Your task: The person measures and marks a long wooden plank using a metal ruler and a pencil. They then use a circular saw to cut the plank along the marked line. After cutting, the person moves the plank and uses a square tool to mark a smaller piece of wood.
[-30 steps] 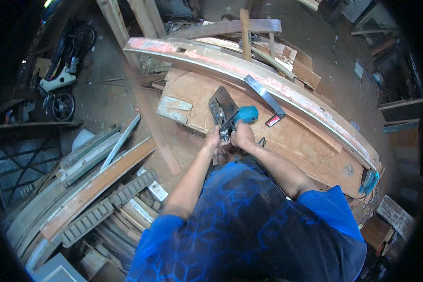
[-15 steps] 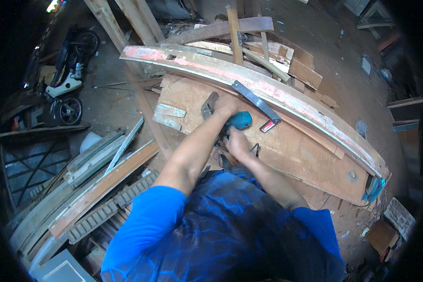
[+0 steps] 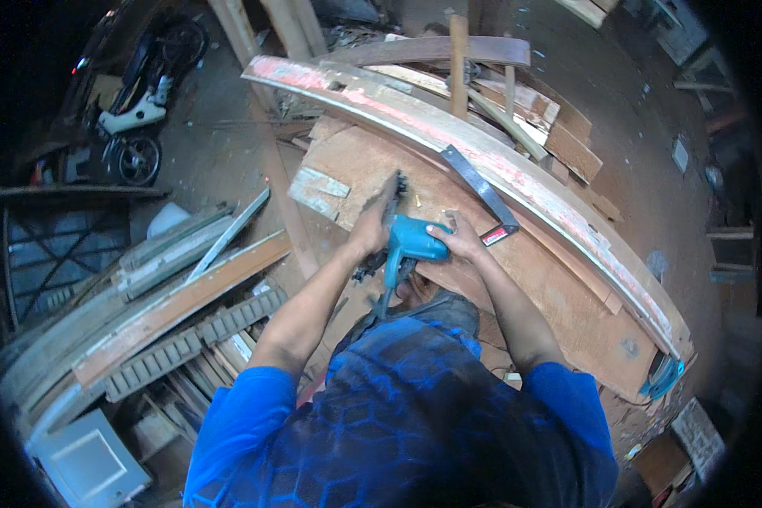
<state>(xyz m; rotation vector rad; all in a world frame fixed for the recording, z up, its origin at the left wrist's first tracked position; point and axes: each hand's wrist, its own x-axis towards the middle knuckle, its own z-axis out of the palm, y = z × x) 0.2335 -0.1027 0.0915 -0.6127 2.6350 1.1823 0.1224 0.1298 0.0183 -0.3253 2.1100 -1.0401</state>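
A teal power tool [image 3: 416, 239] with a dark metal base is tipped on its side above a worn plywood board [image 3: 567, 305]. My left hand [image 3: 368, 229] is closed round the tool's dark metal side. My right hand [image 3: 461, 237] holds the right end of its teal housing, thumb on top. Beside my right hand lies a metal square [image 3: 470, 169] with a red label on its short arm. A pale scrap of wood [image 3: 319, 190] lies on the board to the left.
A long curved beam with flaking pink paint [image 3: 483, 157] runs along the board's far side, with offcuts [image 3: 533, 114] behind it. Stacked planks [image 3: 169, 322] fill the lower left. A motorbike [image 3: 135, 118] stands at the upper left. A teal object [image 3: 660, 381] is at the board's right end.
The tool has been turned, bringing its teal housing toward me. My left hand has moved back from over it to its left side; my right hand has shifted up and right on the housing.
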